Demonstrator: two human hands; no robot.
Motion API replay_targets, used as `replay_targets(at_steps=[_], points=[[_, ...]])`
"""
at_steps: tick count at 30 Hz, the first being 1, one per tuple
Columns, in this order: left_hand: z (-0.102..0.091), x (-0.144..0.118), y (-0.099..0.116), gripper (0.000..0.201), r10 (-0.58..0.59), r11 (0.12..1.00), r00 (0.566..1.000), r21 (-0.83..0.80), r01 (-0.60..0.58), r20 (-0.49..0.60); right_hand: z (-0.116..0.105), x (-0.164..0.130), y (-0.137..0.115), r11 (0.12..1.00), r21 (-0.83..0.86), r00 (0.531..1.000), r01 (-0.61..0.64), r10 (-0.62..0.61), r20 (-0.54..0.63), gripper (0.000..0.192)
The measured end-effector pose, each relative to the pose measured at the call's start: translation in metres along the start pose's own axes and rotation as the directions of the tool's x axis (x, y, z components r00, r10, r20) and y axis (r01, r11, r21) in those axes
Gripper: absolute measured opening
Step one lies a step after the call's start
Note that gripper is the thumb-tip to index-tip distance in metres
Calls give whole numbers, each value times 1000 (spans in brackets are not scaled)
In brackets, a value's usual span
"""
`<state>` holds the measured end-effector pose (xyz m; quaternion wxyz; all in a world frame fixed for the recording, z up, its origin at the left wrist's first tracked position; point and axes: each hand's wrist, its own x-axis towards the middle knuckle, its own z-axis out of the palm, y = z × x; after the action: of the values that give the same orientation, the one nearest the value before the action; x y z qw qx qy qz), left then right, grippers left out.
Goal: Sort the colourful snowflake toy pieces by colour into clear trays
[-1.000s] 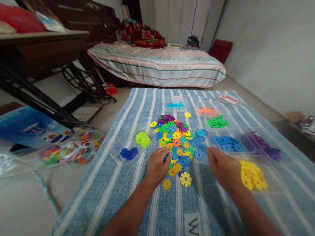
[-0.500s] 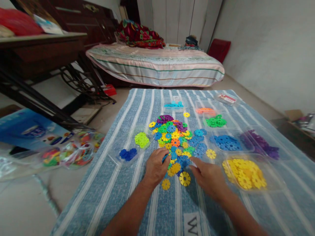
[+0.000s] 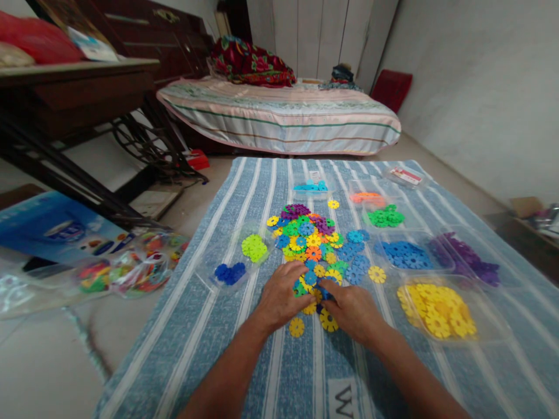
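A loose pile of mixed-colour plastic snowflake discs (image 3: 313, 239) lies on the striped cloth in front of me. At its near left edge rests my left hand (image 3: 283, 295), thumb and fingers apart, with green and yellow discs showing beside the fingertips. My right hand (image 3: 354, 309) reaches into the near end of the pile. Its thumb and forefinger close on a blue snowflake disc (image 3: 325, 291), partly hidden by the fingers. Just below the hands are a yellow disc (image 3: 328, 321) and another yellow disc (image 3: 296, 327).
Clear trays hold sorted discs: yellow discs (image 3: 439, 311), blue discs (image 3: 406, 255), purple discs (image 3: 469, 259), green discs (image 3: 386, 216), orange discs (image 3: 367, 198), light-blue discs (image 3: 311, 186), lime discs (image 3: 254, 248) and dark-blue discs (image 3: 229, 273). A bed (image 3: 283, 119) stands beyond the table.
My right hand has moved left into the pile and closed on a blue disc. My left hand's fingers have spread, and the blue piece at its fingertips no longer shows there.
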<state>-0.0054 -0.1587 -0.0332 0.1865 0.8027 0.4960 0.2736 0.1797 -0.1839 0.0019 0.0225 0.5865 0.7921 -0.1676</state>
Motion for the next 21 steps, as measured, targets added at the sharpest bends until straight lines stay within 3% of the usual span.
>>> replay_targets(at_steps=[11,16,19,21], points=[[-8,1,0,45,-2,999,998,-47,6,65,4,2,2,998,46,999,-34,34,-12,41],[-6,1,-1,44,-8,999,999,-53,10,50,8,1,6,974,216,994,-72,87,-63,26],[-5,1,0,43,-6,998,999,-58,8,33,11,0,12,927,364,987,-87,129,-93,8],[-5,2,0,42,-2,998,1000,-60,3,25,11,-2,15,884,462,983,-77,144,-111,7]])
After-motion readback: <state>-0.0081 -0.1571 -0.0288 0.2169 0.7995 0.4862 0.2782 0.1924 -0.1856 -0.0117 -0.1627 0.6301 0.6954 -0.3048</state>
